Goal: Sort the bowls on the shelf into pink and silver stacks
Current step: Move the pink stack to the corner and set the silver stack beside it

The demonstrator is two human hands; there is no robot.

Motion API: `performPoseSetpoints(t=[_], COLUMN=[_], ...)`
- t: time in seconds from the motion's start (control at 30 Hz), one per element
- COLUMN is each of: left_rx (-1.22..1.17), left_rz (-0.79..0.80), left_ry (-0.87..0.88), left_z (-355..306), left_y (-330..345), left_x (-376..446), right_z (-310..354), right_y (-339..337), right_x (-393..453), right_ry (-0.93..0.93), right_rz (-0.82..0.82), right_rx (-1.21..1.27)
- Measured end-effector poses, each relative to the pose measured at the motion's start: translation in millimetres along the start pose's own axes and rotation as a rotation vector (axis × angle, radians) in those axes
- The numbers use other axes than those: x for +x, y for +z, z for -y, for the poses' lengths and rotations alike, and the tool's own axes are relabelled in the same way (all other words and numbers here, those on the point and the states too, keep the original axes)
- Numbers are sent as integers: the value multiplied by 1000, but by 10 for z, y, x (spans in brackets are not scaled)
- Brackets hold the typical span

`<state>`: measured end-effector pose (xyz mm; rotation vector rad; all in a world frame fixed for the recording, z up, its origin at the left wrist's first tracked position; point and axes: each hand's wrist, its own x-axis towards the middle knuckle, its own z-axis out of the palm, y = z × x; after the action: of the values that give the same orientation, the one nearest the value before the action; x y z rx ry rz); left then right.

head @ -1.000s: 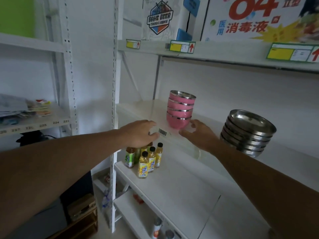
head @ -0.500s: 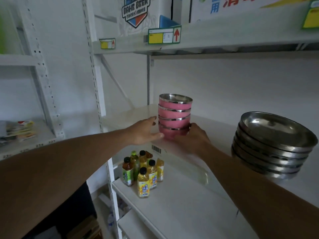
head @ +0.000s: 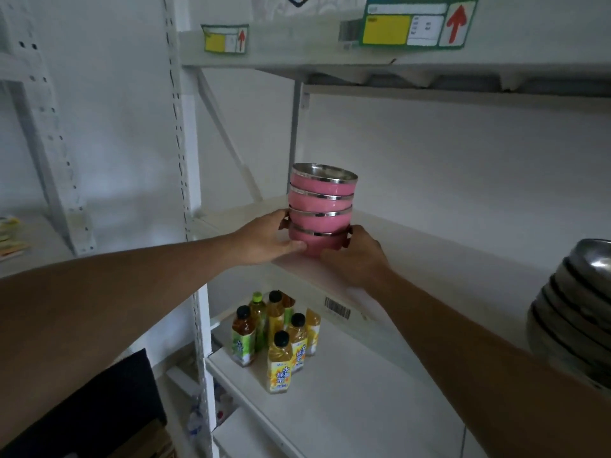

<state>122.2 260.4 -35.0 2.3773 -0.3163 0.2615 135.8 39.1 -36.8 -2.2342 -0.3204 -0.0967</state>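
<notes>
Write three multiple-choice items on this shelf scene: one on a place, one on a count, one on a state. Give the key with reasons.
1. Where is the silver stack relative to the pink stack?
A. To its right on the same shelf
B. On the shelf below
C. To its left

2. How many pink bowls are stacked?
A. Two
B. Four
C. Six

3. What are the hands doing to the pink stack?
A. Both hang clear of it
B. Only the left touches it
C. Both grip its bottom bowl

Key: 1 A, the silver bowls sit at the frame's right edge on that shelf. 2 B, four metal rims show. 3 C, the left hand and right hand wrap the base from either side.
</notes>
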Motion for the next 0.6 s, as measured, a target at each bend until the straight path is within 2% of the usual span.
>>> performPoseSetpoints(t=[0.3,0.6], left_rx=[17,-107], left_rz=[33,81], left_ry=[-13,11], left_z=[619,651], left_y=[-488,-337], left_x=[367,831], right_z=[434,208], right_y=[547,444], right_x=[527,858], right_ry=[16,78], right_rz=[-10,-70], right_rx=[7,-23])
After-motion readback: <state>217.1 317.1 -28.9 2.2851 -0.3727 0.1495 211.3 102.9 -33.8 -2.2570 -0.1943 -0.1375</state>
